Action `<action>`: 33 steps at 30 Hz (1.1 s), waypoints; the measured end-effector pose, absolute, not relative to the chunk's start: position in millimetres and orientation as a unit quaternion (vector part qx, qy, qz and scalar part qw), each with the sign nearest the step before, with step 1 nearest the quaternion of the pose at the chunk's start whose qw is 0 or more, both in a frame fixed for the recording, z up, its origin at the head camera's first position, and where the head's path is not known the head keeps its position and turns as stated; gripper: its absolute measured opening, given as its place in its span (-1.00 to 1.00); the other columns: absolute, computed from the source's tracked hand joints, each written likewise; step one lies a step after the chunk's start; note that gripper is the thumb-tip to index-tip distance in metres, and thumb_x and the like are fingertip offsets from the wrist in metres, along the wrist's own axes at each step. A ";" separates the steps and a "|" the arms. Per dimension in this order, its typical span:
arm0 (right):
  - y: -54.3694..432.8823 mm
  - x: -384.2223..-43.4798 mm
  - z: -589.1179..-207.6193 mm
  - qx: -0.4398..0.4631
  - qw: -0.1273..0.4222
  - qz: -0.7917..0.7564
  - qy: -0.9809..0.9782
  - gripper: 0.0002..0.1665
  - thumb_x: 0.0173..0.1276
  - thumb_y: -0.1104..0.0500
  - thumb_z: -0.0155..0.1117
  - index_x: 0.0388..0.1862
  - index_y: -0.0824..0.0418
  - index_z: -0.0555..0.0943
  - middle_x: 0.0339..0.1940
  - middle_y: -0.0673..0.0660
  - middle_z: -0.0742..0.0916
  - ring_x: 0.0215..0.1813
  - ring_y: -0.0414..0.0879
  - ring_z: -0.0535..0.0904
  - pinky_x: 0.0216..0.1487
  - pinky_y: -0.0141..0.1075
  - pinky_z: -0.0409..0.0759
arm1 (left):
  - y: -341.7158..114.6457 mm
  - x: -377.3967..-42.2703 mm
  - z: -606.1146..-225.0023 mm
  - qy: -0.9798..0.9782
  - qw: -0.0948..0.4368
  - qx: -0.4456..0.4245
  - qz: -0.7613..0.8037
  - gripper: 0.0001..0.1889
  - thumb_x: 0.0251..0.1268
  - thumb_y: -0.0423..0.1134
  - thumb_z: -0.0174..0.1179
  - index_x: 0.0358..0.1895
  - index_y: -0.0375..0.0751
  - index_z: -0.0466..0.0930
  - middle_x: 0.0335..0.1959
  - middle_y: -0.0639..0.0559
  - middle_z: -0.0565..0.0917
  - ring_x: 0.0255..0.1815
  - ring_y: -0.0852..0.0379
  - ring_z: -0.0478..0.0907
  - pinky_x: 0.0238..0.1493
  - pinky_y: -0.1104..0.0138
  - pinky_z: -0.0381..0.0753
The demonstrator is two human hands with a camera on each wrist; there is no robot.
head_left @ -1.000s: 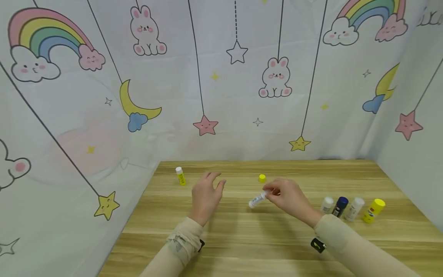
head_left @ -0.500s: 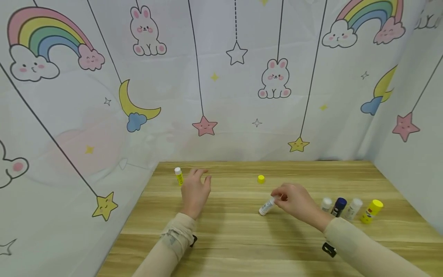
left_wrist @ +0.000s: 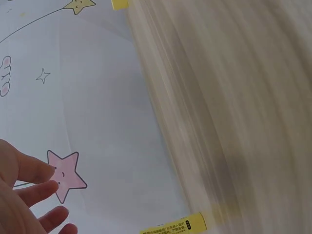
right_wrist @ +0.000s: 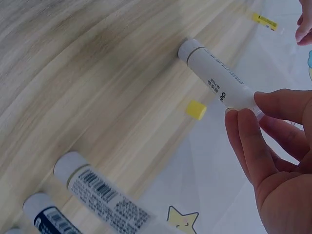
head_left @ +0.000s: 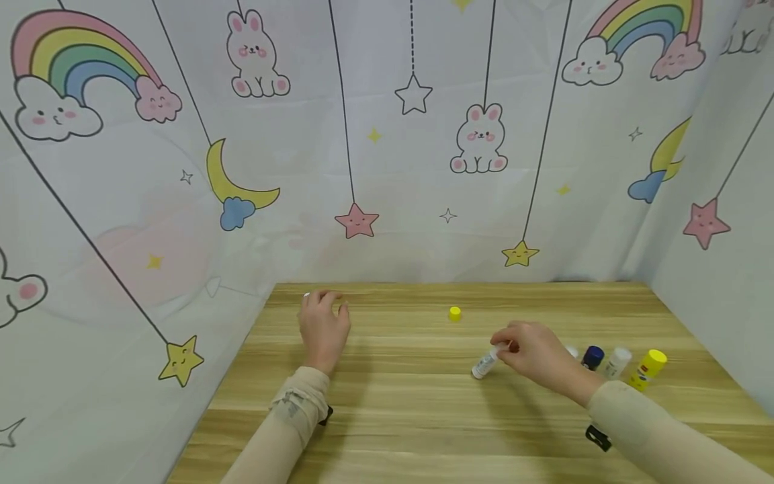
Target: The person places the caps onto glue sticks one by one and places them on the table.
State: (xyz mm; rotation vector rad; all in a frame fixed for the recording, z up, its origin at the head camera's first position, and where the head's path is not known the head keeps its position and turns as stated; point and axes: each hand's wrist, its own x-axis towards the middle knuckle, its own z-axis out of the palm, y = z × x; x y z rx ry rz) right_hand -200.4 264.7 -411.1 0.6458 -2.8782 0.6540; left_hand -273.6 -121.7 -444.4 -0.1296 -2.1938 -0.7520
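Observation:
My right hand (head_left: pixel 535 353) pinches a white glue stick (head_left: pixel 485 364) by its upper end, between thumb and fingertips. The stick leans with its lower end to the left; in the right wrist view the glue stick (right_wrist: pixel 219 78) shows printed text. On the left, my left hand (head_left: pixel 324 333) is apart from anything it could hold, fingers loosely bent. It hides most of a yellow glue stick in the head view; the left wrist view shows this yellow glue stick (left_wrist: pixel 173 225) near the fingers (left_wrist: pixel 36 168). A small yellow cap (head_left: pixel 455 314) sits toward the back of the table.
At right on the wooden table (head_left: pixel 399 417) stand a dark blue glue stick (head_left: pixel 593 357), a white glue stick (head_left: pixel 617 363) and a yellow glue stick (head_left: pixel 649 370). Another white one (head_left: pixel 571 351) is mostly hidden behind my right hand. A printed curtain (head_left: pixel 411 249) borders the table.
My left hand has moved left and now covers the yellow glue stick from the head view. My right hand has carried the white glue stick rightward, closer to the row.

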 end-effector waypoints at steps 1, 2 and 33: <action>266.4 -200.1 -409.7 0.213 0.055 0.215 -0.952 -0.79 0.26 0.29 0.45 -0.13 0.11 0.78 -0.27 -0.09 0.70 -0.30 -0.28 0.59 -0.36 -0.37 0.59 | -123.7 -275.5 -445.7 -0.866 0.401 -0.049 -0.295 -0.83 0.09 -0.42 0.46 -0.22 -0.30 0.74 -0.10 -0.22 0.64 -0.03 -0.23 0.49 -0.07 -0.08 0.46; 268.1 -200.0 -408.3 0.212 0.050 0.215 -0.952 -0.79 0.27 0.29 0.45 -0.12 0.11 0.77 -0.27 -0.09 0.70 -0.29 -0.27 0.60 -0.36 -0.37 0.59 | -125.7 -277.5 -446.9 -0.866 0.403 -0.046 -0.291 -0.82 0.09 -0.42 0.46 -0.22 -0.31 0.74 -0.07 -0.23 0.63 0.00 -0.24 0.48 -0.07 -0.09 0.45; 300.1 -190.0 -386.1 0.264 0.041 0.146 -0.952 -0.74 0.17 0.45 0.40 -0.16 0.26 0.77 -0.34 0.02 0.65 -0.35 -0.20 0.59 -0.36 -0.35 0.60 | -155.7 -304.0 -463.0 -0.873 0.275 0.084 -0.395 -0.22 0.24 -0.24 0.42 0.47 -0.27 0.23 0.23 -0.34 0.34 0.15 -0.28 0.39 0.08 -0.12 0.49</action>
